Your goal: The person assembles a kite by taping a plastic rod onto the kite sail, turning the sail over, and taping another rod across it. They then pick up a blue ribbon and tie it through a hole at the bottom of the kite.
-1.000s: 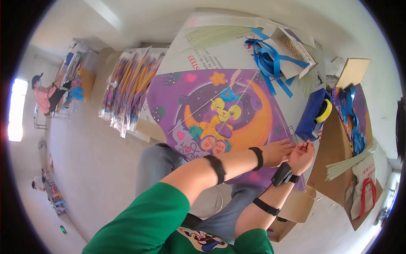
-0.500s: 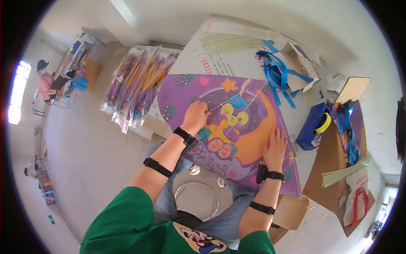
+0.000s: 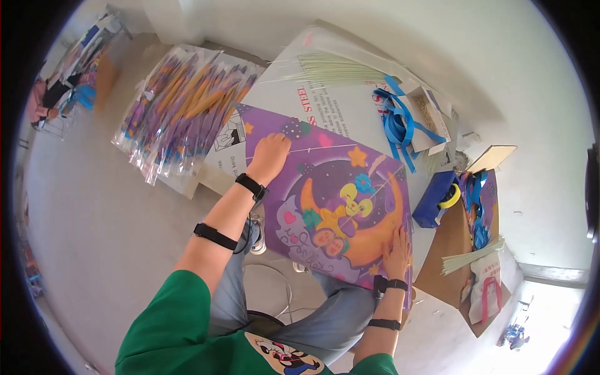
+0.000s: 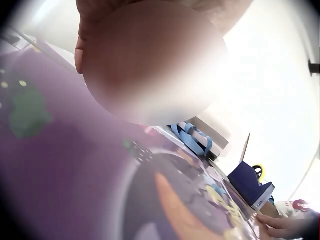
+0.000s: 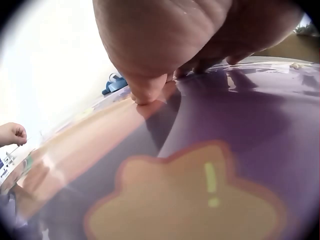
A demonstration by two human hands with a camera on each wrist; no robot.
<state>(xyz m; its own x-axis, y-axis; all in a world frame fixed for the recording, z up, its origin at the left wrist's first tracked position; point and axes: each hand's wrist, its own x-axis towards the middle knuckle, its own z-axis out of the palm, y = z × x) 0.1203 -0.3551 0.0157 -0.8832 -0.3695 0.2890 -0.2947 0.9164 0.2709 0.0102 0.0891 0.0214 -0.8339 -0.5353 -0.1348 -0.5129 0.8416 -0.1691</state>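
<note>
A purple kite [image 3: 269, 200], printed with a yellow bear on an orange moon, spreads over the near part of the table and overhangs its front edge. My left hand [image 3: 269, 156] is at the kite's left side, fingers curled, pinching the end of a thin pale rod [image 3: 322, 148]. That rod runs across the upper part of the print. Another thin rod [image 3: 380, 190] lies slanted over the bear. My right hand [image 3: 395, 255] presses on the kite near its right edge, fingers extended; its fingertips [image 5: 145, 95] touch the surface in the right wrist view.
Bagged colourful kites [image 3: 187, 106] are piled at the left. Pale thin sticks [image 3: 337, 67] lie at the back, beside blue ribbon [image 3: 403, 125] and an open box [image 3: 428, 109]. A blue tape dispenser [image 3: 431, 203] stands right, near a cardboard box [image 3: 447, 269].
My left hand has gone from beside the right hand to the kite's left side, drawing the rod end further up and left. The right hand has flattened onto the kite.
</note>
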